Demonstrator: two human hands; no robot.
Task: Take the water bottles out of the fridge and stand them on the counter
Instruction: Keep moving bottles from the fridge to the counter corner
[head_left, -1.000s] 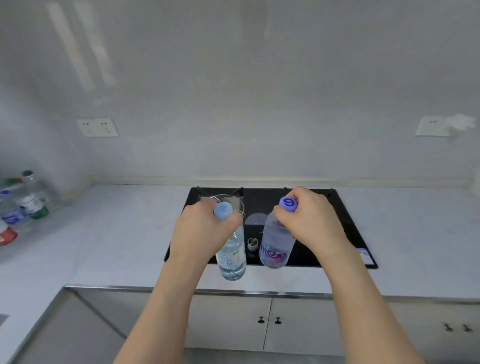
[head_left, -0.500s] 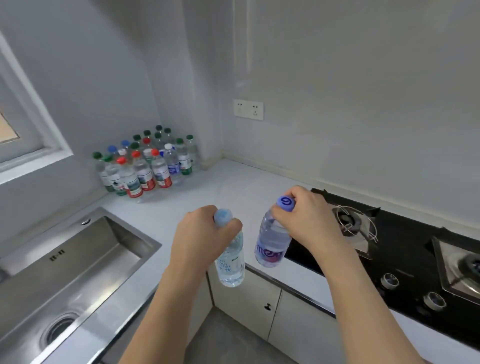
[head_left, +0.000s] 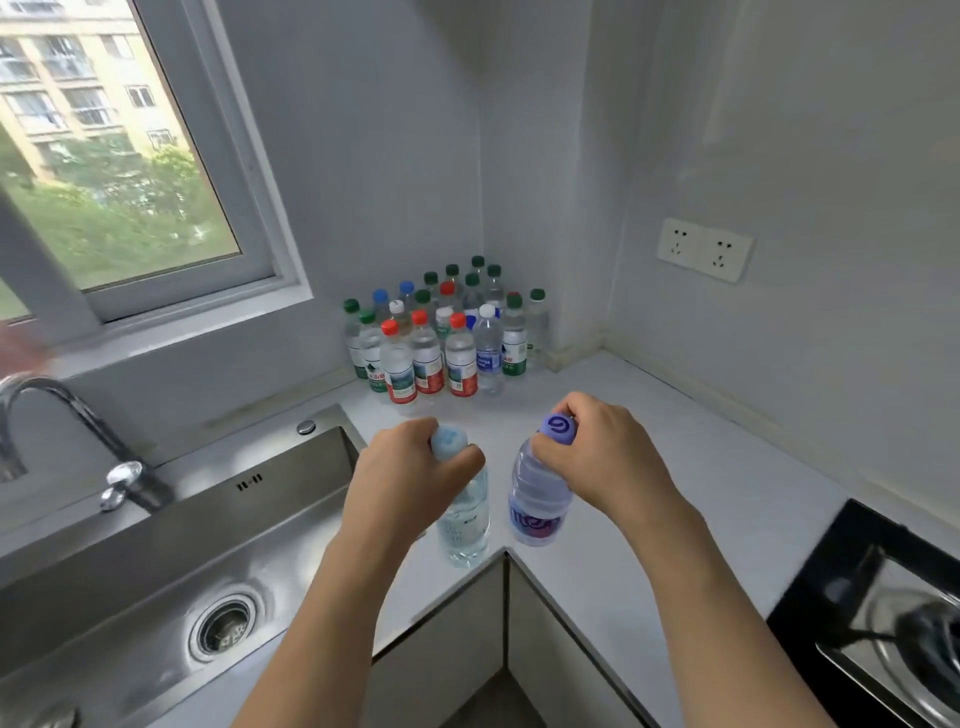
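— Left hand curled round the neck of the pale-capped bottle, just under the cap. Right hand pinching the purple-capped bottle at the shoulder, fingertips up against the cap.

— Both carried, then?

— Looks so. Hanging below each grip over the near corner of the counter; hard to tell whether either base touches yet.

— Biggest risk from here?

— Probably swing. Held that high, all the weight sits under the fingers, so a quick lowering could land a base on edge and tip it.

— Anything close enough to hit?

— The two bodies, just beside each other below the hands. Could knock together on the way down. Beyond the knuckles, the standing cluster of bottles in the corner; pushing too far forward might topple the front row.

— And on the left?

— Sink directly beside the left wrist. Pale-capped one hanging near the counter's edge, so a set-down short of the surface would likely drop it off the lip.
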